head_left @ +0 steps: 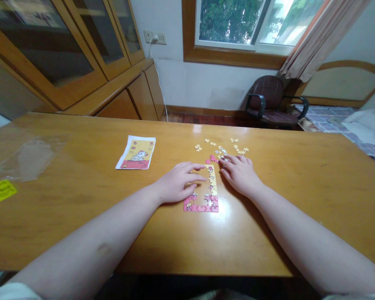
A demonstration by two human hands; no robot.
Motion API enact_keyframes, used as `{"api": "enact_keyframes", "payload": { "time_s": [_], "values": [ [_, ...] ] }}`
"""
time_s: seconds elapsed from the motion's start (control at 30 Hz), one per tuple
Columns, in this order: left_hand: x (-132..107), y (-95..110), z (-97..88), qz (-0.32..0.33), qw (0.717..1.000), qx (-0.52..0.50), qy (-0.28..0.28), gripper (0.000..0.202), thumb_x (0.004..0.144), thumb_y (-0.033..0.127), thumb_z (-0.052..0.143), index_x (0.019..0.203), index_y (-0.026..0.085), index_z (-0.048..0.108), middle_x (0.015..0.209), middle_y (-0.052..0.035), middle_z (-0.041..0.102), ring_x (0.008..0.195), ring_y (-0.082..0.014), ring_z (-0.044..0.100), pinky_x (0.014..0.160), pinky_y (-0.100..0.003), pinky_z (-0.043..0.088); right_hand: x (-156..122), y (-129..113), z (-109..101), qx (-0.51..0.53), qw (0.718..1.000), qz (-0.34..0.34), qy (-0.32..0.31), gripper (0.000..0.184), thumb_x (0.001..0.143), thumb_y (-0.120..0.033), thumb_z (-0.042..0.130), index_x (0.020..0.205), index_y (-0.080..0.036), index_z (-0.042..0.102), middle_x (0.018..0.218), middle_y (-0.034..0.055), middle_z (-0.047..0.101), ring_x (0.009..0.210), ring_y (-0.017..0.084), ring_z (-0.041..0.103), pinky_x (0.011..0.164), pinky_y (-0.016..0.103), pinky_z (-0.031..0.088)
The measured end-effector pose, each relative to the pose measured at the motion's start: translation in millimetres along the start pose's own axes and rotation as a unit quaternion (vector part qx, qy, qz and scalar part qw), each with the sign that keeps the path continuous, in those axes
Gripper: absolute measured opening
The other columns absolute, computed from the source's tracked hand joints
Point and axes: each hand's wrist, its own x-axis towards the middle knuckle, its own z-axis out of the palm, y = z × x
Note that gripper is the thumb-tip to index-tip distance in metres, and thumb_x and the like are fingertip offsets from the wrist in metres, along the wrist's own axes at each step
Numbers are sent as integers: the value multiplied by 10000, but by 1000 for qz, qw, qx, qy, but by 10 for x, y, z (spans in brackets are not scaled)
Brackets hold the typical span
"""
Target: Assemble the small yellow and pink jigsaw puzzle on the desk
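Observation:
A partly assembled jigsaw frame (206, 204) in pink and yellow lies on the wooden table (81, 200). My left hand (179, 182) rests flat over the frame's left side, fingers stretched toward its right edge. My right hand (239, 173) lies just right of the frame, fingers extended and touching the pieces at its top right corner. Several loose puzzle pieces (225, 148) are scattered beyond both hands. A printed reference picture (136, 153) showing a white animal on yellow and red lies to the left of the hands.
A clear plastic bag (28, 156) and a yellow slip (0, 192) lie at the table's left end. Wooden cabinets (81, 54) stand at the left, a dark office chair (268, 102) under the window, and a bed (356, 125) at the right.

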Motion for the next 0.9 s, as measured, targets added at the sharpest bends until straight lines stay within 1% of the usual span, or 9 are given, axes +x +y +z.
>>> {"api": "enact_keyframes", "payload": {
  "time_s": [0.07,0.17,0.33,0.5,0.6,0.7,0.9],
  "values": [
    [0,2,-5,-10,1000,0,11,326,851,168,525,1137,267,645,1372,-81,491,1226,-235,486,1019,-489,411,-6,6,25,2,1000,-8,-1,308,918,-344,492,1156,-240,657,1250,74,613,1084,294,491,877,443,352],
    [0,7,-16,-18,1000,0,24,317,845,150,528,1118,254,652,1387,-92,477,1222,-233,493,1010,-482,425,-33,1,31,29,999,-13,7,260,923,-324,485,1043,-247,702,1187,63,648,1080,269,494,887,425,334],
    [0,1,-18,-23,999,11,43,301,851,150,529,1107,255,648,1379,-88,489,1189,-223,516,997,-485,436,-30,29,50,37,999,8,24,263,903,-285,524,1113,-242,677,1217,60,640,1074,263,491,879,421,324],
    [2,2,-17,-24,999,11,43,298,849,150,533,1105,252,646,1375,-87,490,1183,-219,521,996,-479,440,-31,44,57,52,998,2,22,188,896,-294,554,938,-242,730,1118,59,680,1054,259,506,876,419,326],
    [-1,-2,-18,-27,999,6,42,294,852,152,533,1105,253,645,1379,-84,487,1187,-221,517,1002,-483,436,-50,49,46,68,997,1,27,190,891,-306,562,967,-244,725,1116,66,678,1056,265,515,874,429,334],
    [-6,-12,-20,-29,999,6,44,285,861,165,531,1107,255,643,1379,-82,488,1190,-223,514,1002,-490,434,-62,73,49,91,996,-7,18,200,879,-303,571,1005,-261,720,1128,67,669,1058,269,523,869,438,348],
    [-10,-15,-31,-23,999,9,47,278,864,166,526,1101,248,645,1368,-88,496,1192,-227,514,1000,-495,435,-46,109,53,106,994,-15,18,142,861,-325,617,877,-267,746,1054,59,683,1024,252,546,857,426,360]
  ]
}}
